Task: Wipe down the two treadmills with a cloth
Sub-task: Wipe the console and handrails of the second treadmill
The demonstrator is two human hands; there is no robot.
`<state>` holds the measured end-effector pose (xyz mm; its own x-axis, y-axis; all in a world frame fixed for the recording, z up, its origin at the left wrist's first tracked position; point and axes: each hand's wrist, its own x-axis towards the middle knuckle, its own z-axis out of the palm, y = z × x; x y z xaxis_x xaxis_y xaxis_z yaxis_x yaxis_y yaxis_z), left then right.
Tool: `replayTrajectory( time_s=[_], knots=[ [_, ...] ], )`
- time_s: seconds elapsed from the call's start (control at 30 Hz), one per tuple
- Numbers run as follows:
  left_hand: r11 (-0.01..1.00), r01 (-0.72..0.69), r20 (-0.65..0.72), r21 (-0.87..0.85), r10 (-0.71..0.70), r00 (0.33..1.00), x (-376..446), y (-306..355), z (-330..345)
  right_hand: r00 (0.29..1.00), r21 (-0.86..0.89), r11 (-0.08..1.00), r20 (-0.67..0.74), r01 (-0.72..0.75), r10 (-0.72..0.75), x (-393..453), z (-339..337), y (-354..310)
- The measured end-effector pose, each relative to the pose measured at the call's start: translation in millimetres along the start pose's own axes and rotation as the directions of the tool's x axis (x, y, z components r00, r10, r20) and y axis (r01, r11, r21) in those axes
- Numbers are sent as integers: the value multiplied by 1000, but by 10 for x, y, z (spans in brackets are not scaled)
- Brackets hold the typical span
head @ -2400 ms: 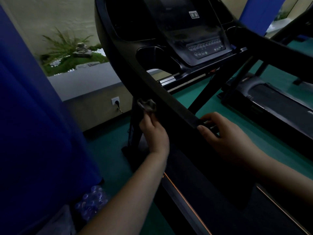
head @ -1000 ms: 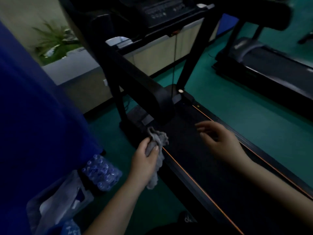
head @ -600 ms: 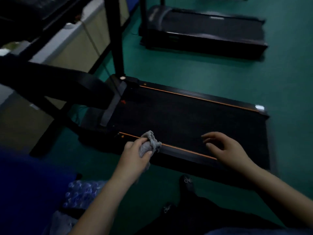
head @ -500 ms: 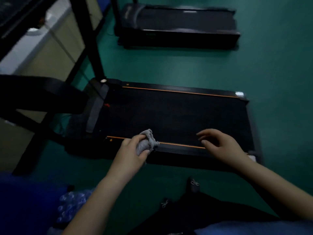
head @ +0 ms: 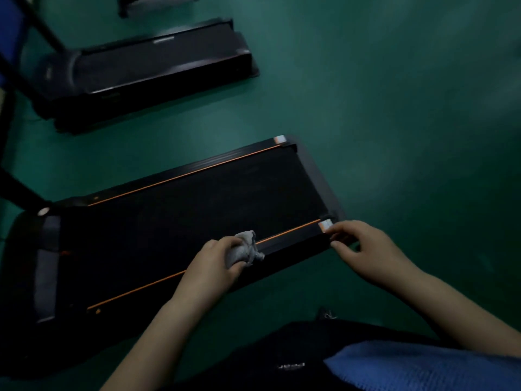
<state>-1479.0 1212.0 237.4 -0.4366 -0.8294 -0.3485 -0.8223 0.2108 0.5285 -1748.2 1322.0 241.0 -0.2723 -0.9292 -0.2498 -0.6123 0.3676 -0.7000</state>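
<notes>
At lower centre, the left hand bunches a soft, light cloth in a full grip on the near treadmill side rail; the right hand, fingers loose, touches its rear corner.

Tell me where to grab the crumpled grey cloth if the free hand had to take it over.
Judging by its pose, take the crumpled grey cloth by the bunched end sticking out past the left hand, toward the near treadmill's rear. Come from the right: the right hand is already there, and the left fingers cover the other end.
</notes>
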Motion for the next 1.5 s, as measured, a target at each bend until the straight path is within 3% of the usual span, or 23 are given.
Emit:
replayTrajectory(
  time_s=[0.23, 0.47, 0.97, 1.2, 1.5],
  knots=[
    [992, -103, 56, 75, 98, 994, 679, 1057, 430, 985, 10, 990, -95, -142, 142, 35, -936, 934],
    [984, -136, 87, 115, 126, 988, 1378, 1630, 552, 955, 104, 968, -169, -229, 244, 425, -1504, 1423],
    [983, -162, 130, 83, 151, 980, 3529, 2721, 602, 940, 85, 967, -229, -241, 254, 2266, -2739, 1951],
    [993, -111, 50, 41, 109, 993, 4479, 3379, 755, 964, 55, 973, -137, -224, 229, 3314, -3442, 2474],
    [992, 51, -67, -116, -59, 996, 5695, 4568, 963, 997, -96, 993, 45, -62, 67, 5066, -4798, 2921]
  ],
)
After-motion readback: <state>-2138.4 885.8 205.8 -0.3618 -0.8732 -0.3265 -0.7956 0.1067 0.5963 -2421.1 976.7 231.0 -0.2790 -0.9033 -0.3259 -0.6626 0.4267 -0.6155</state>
